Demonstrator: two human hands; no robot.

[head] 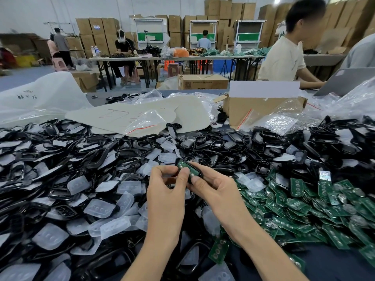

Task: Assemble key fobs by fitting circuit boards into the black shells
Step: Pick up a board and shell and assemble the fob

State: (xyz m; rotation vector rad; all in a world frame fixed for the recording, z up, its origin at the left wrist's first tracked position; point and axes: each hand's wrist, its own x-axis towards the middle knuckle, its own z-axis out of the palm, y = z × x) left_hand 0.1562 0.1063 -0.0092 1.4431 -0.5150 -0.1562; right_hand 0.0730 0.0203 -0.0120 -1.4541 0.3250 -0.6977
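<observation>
head: shell [190,180] with board [183,165] between left hand [166,191], right hand [213,189]

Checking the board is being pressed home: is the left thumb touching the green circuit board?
Touching. The head view shows the thumb tip of the left hand lying on the green circuit board in the black shell.

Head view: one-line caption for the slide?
Left hand and right hand hold a green circuit board in a black shell, amid piles of shells, clear pads, loose boards.
</observation>
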